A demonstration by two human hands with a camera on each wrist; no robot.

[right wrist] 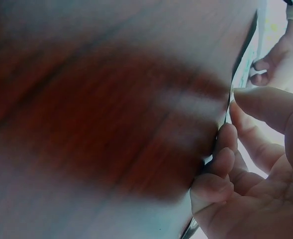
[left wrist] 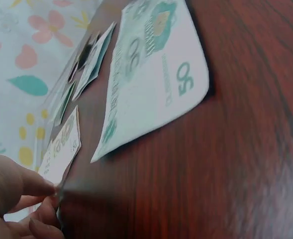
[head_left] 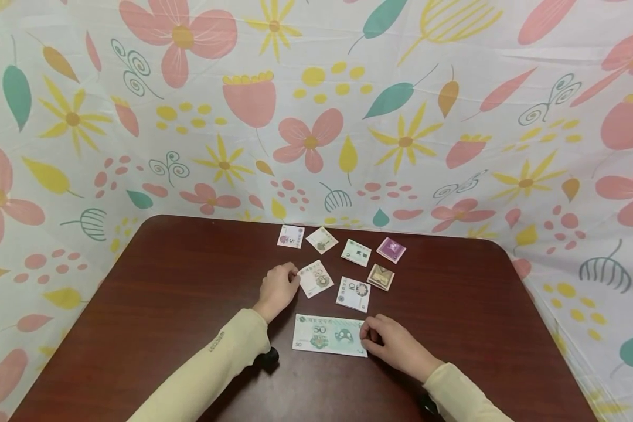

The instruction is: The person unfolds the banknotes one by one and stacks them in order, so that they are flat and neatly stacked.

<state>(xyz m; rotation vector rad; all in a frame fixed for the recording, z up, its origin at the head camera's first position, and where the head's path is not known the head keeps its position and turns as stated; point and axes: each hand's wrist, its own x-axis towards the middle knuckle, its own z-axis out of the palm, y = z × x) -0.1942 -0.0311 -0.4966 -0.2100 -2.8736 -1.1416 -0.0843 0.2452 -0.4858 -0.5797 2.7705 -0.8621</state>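
Observation:
A flat green 50 banknote point(head_left: 327, 335) lies on the table in front of the person. Its right edge is pinched between the thumb and forefinger of my right hand point(head_left: 398, 347); the right wrist view shows the same hand point(right wrist: 265, 144) with its other fingers curled near the tabletop. Farther up and to the left, my left hand point(head_left: 277, 291) pinches the left corner of a folded brownish banknote point(head_left: 316, 279). In the left wrist view, thumb and finger meet at that note's point(left wrist: 64, 149) edge, and the 50 note point(left wrist: 151, 79) lies beyond with a slightly raised edge.
Beside the brownish note lies a folded 10 note point(head_left: 354, 294). Farther back are a folded 5 note point(head_left: 291, 237), a folded pale note point(head_left: 322, 240), a green 2 note point(head_left: 356, 252), a purple stack point(head_left: 391, 249) and a brown stack point(head_left: 381, 277). A floral curtain point(head_left: 311, 193) borders the dark table point(head_left: 200, 275).

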